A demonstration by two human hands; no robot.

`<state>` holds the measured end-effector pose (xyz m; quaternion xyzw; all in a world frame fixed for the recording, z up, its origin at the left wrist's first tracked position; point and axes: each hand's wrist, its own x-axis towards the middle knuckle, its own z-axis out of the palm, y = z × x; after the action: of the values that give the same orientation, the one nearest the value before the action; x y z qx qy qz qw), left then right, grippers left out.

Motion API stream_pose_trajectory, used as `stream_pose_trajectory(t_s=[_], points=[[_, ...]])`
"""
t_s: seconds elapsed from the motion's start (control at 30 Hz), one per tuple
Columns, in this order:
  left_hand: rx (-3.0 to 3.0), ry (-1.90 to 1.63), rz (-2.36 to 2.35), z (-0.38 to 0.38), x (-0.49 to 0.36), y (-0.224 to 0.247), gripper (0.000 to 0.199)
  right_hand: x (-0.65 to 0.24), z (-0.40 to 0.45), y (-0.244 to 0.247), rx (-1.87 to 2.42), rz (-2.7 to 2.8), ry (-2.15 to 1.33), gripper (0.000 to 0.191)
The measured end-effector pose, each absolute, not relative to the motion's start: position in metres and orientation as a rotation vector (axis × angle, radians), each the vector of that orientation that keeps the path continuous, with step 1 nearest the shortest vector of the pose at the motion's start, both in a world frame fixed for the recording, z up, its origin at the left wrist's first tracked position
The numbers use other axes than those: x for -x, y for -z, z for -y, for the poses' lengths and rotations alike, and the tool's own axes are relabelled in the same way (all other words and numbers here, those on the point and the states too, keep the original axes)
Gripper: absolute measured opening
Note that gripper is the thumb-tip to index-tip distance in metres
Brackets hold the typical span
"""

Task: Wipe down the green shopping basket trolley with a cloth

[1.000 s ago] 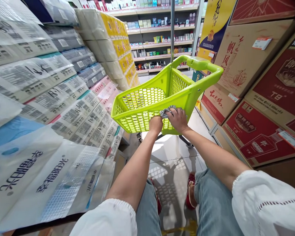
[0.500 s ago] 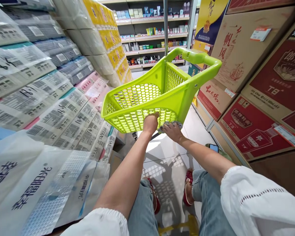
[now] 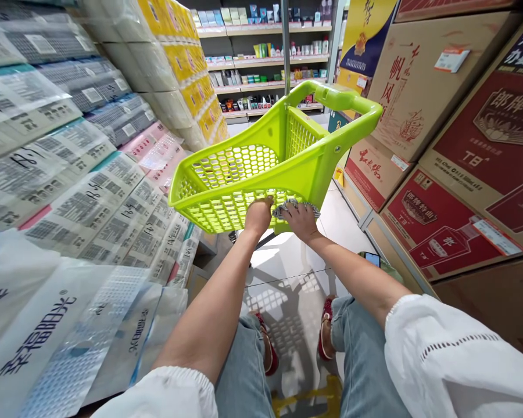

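A bright green plastic shopping cart [image 3: 320, 159] stands ahead of me, its lattice side facing me. My left hand [image 3: 258, 217] is closed at the lower part of that side, with fingers curled at the lattice holes. Just right of it, my right hand [image 3: 301, 220] presses a crumpled grey-and-white cloth [image 3: 283, 209] against the lower lattice. Its fingers lie over the cloth, which sticks out on both sides of them. The inside of the cart's basket shows only in part.
Stacked packs of paper goods [image 3: 87, 191] rise close on my left. Liquor cartons [image 3: 444, 220] line the right side. Shelves of small bottles and boxes [image 3: 265, 58] stand at the back, behind a metal post [image 3: 286, 52]. A phone [image 3: 372, 259] lies low at the right.
My right hand and the cloth have moved slightly up along the lattice. My left hand keeps its place on the cart. The whole view has shifted a little.
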<state>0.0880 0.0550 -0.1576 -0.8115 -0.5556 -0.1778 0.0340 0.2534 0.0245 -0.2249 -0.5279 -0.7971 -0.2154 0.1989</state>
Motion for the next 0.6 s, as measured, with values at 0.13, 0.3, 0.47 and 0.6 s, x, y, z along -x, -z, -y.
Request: stream_pose_trajectory(t_s=[0.13, 0.3, 0.47, 0.6], points=[[2.480, 0.597, 1.714, -0.057, -0.088, 0.162, 0.040, -0.253, -0.015, 0.253, 1.455, 2.380, 0.543, 0.035], [2.489, 0.581, 1.687, -0.056, -0.089, 0.159, 0.039, -0.247, -0.024, 0.227, 1.455, 2.246, 0.606, 0.033], [2.467, 0.515, 1.710, -0.056, -0.089, 0.156, 0.034, -0.244, -0.040, 0.179, 1.509, 1.959, 0.704, 0.032], [2.486, 0.499, 1.737, -0.056, -0.089, 0.156, 0.033, -0.246, -0.040, 0.185, 1.508, 2.014, 0.690, 0.033]])
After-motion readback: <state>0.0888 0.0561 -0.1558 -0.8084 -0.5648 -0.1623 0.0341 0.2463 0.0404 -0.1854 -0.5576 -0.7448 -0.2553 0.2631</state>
